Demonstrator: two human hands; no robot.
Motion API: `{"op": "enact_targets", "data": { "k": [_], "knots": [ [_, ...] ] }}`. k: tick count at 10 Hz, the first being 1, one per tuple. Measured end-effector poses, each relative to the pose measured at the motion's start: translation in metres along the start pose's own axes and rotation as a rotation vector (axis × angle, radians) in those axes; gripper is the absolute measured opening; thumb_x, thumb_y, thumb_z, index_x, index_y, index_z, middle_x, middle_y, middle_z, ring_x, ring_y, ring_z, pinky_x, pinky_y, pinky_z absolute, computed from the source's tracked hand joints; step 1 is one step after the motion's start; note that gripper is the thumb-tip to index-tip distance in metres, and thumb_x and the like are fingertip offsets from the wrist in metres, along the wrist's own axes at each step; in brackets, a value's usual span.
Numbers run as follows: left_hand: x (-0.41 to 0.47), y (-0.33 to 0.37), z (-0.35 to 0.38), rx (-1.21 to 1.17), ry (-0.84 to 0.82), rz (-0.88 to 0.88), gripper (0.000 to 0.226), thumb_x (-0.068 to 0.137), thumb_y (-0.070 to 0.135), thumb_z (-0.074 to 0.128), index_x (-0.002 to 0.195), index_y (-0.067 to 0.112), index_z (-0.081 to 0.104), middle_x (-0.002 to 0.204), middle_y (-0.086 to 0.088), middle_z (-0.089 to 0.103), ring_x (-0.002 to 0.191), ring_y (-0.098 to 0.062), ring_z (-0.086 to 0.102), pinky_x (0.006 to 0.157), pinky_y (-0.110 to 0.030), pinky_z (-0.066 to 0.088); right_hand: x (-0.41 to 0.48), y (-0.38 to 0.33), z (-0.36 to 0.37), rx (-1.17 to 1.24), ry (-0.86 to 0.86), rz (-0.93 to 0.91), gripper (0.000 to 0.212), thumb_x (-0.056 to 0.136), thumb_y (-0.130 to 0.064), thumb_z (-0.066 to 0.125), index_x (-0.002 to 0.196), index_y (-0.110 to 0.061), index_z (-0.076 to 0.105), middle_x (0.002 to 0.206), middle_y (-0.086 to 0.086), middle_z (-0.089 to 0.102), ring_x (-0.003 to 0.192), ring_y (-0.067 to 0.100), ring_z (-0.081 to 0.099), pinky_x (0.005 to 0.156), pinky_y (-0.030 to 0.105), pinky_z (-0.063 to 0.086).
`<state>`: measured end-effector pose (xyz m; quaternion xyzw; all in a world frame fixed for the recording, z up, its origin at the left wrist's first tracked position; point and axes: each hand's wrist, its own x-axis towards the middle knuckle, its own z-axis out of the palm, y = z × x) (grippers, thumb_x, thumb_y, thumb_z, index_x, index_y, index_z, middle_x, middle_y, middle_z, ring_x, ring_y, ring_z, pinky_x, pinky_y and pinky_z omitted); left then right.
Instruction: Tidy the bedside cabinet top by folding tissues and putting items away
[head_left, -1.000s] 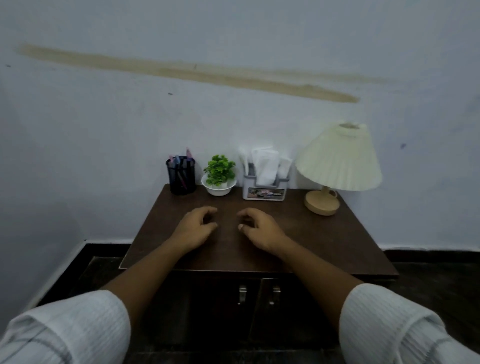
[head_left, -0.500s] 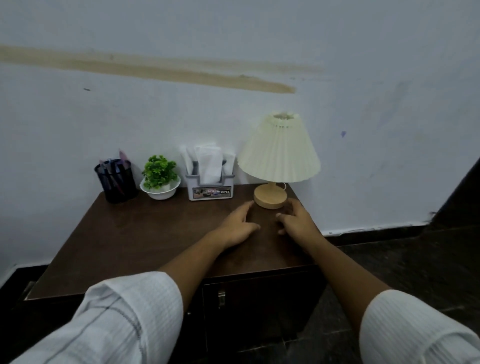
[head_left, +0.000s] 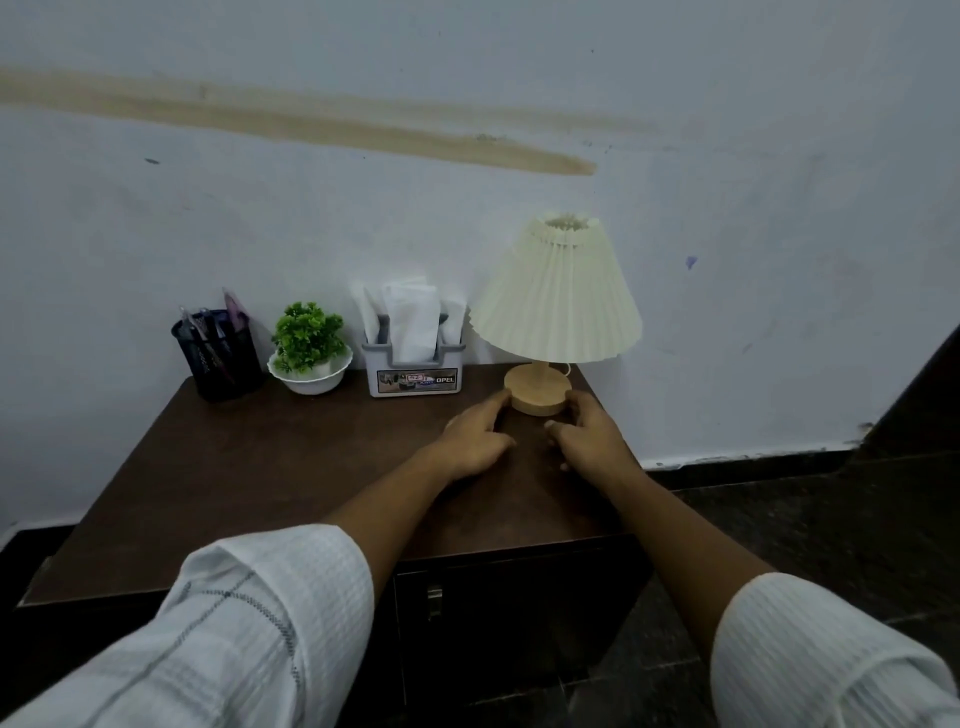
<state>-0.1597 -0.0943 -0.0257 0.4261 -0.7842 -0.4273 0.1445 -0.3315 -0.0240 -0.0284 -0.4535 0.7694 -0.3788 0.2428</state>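
Observation:
A dark brown bedside cabinet (head_left: 270, 467) stands against the wall. At its back are a grey tissue holder (head_left: 413, 371) with white folded tissues (head_left: 410, 322), and a lamp with a cream pleated shade and a round wooden base (head_left: 537, 392). My left hand (head_left: 475, 436) lies on the cabinet top, its fingertips touching the left side of the lamp base. My right hand (head_left: 584, 431) rests just right of the base, fingers loosely bent close against it. Neither hand holds anything.
A black mesh pen cup (head_left: 218, 356) and a small green plant in a white bowl (head_left: 310, 353) sit at the back left. The cabinet door with a metal handle (head_left: 434, 600) is below. Dark floor lies to the right, a wall behind.
Both hands slid from the cabinet's middle rightward to either side of the lamp base. My view swung to the right with them.

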Motion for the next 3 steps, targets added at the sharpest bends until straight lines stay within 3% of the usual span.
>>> {"op": "enact_targets", "data": {
  "k": [1,2,3],
  "knots": [
    [-0.025,-0.007,-0.014,0.018,-0.002,-0.021,0.079,0.089,0.025,0.063,0.158,0.034,0.027,0.160,-0.003,0.037,0.143,-0.021,0.041,0.114,-0.031,0.037,-0.018,-0.006,0.008,-0.165,0.037,-0.097,0.055,0.091,-0.036,0.067,0.141,-0.024,0.048,0.127,0.002,0.061,0.106,0.021,0.064,0.091,0.043,0.056],
    [-0.044,-0.016,-0.031,0.106,0.066,0.004,0.072,0.094,0.024,0.064,0.158,0.029,0.031,0.159,-0.003,0.040,0.138,-0.019,0.046,0.113,-0.030,0.038,-0.034,-0.019,0.018,-0.219,-0.020,-0.166,0.048,0.089,-0.037,0.069,0.133,-0.026,0.054,0.111,-0.001,0.065,0.098,0.017,0.064,0.090,0.044,0.056],
    [-0.076,-0.023,-0.063,0.217,0.216,0.053,0.065,0.093,0.024,0.066,0.153,0.021,0.041,0.156,-0.003,0.045,0.139,-0.019,0.046,0.114,-0.030,0.038,-0.048,-0.051,0.036,-0.218,-0.134,-0.292,0.048,0.090,-0.032,0.069,0.135,-0.023,0.055,0.124,0.001,0.064,0.105,0.018,0.063,0.094,0.042,0.054]
  ]
}}
